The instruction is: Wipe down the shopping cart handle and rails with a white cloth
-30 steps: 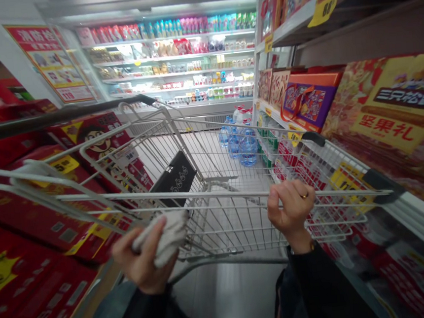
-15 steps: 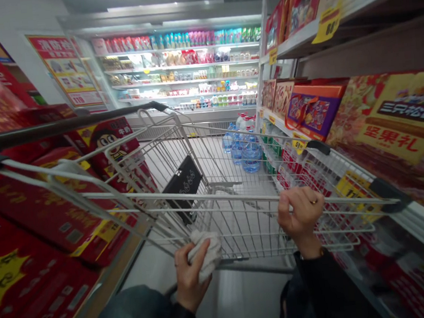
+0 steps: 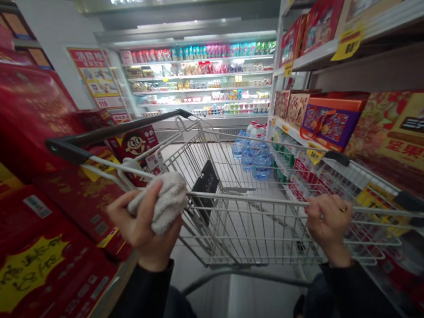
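Observation:
A wire shopping cart point(image 3: 255, 229) stands sideways in front of me, its dark handle point(image 3: 120, 130) at the upper left. In my left hand point(image 3: 148, 234) is a bunched whitish cloth point(image 3: 169, 200), pressed against the top rail near the handle end. My right hand point(image 3: 329, 220) is wrapped round the same top rail farther right, with a ring on one finger. A black panel point(image 3: 206, 186) hangs inside the cart. The cloth hides part of the rail under it.
Red gift boxes point(image 3: 50, 227) are stacked close on the left. Shelves with boxed goods point(image 3: 336, 118) run along the right. Beyond the cart, several large water bottles point(image 3: 261, 159) stand on the floor before a lit refrigerated case point(image 3: 204, 75).
My left hand has moved with the cloth from the cart's lower side wires up to the top rail near the handle. My right hand keeps its grip. The view has tilted up.

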A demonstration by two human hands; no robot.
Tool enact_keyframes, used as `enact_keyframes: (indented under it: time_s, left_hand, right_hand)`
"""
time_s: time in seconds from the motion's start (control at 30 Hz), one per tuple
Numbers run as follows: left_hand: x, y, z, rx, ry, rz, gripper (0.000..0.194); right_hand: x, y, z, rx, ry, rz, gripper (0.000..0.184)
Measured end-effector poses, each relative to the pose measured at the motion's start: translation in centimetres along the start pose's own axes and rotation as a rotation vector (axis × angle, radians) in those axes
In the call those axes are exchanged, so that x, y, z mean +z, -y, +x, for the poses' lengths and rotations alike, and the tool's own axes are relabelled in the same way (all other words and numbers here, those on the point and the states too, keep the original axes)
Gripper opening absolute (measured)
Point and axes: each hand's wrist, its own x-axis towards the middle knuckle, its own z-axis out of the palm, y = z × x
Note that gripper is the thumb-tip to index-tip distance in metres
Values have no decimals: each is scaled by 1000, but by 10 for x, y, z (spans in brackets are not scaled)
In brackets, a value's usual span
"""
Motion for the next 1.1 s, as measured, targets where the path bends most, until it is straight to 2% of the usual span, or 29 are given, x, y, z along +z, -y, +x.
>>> enact_keyframes:
  time_s: [0.07,0.13,0.2,0.23,0.27,0.33,0.37,0.4,0.5,0.57,0.63,0.73,0.8,0.87,0.9,0.93,1.0,1.1]
  left_hand:
    - [-1,-9,-37,10,150,-46,55]
    - [-3,-18,-80,80,339,-132,45]
    - [-5,-24,-110,124,387,-171,38]
    - [-7,-23,-116,131,393,-176,37]
    - [-9,-21,-115,123,380,-168,37]
    - [-15,-9,-91,75,305,-128,44]
    - [-18,0,-70,40,253,-99,52]
    - [-21,10,-47,5,145,-60,55]
    - [-26,35,21,-37,25,26,60]
    - [-24,42,42,-39,6,38,60]
    - [-21,39,33,-38,44,-5,60]
    - [-16,23,-22,-28,219,-107,56]
    - [-15,11,-64,-18,296,-131,48]
    - [-16,5,-92,0,360,-151,42]
    - [-17,5,-98,9,376,-156,41]
    - [-17,7,-98,10,376,-155,41]
    - [-18,17,-80,-5,330,-139,47]
    - [-18,37,-25,-63,198,-103,62]
  right_hand:
    - [1,0,0,-15,-14,2,18]
    - [1,0,0,-37,-15,-5,17]
    - [2,-1,0,-52,-11,-10,16]
    - [1,-2,0,-57,-7,-12,15]
    - [0,-3,1,-61,-3,-13,15]
    - [-2,-4,2,-65,9,-15,17]
    - [-4,-3,3,-65,19,-17,18]
    - [-5,-2,6,-59,28,-18,20]
    - [-7,13,20,-26,37,-4,21]
    - [-5,36,36,-10,29,50,19]
    - [1,69,55,-13,45,170,18]
    - [14,127,83,-56,166,283,12]
    - [24,160,100,-125,304,310,15]
    - [31,183,111,-165,421,329,19]
    - [35,190,116,-164,461,339,21]
    - [38,196,118,-151,501,338,24]
    - [42,202,120,-114,579,312,32]
    - [45,204,117,-87,659,222,48]
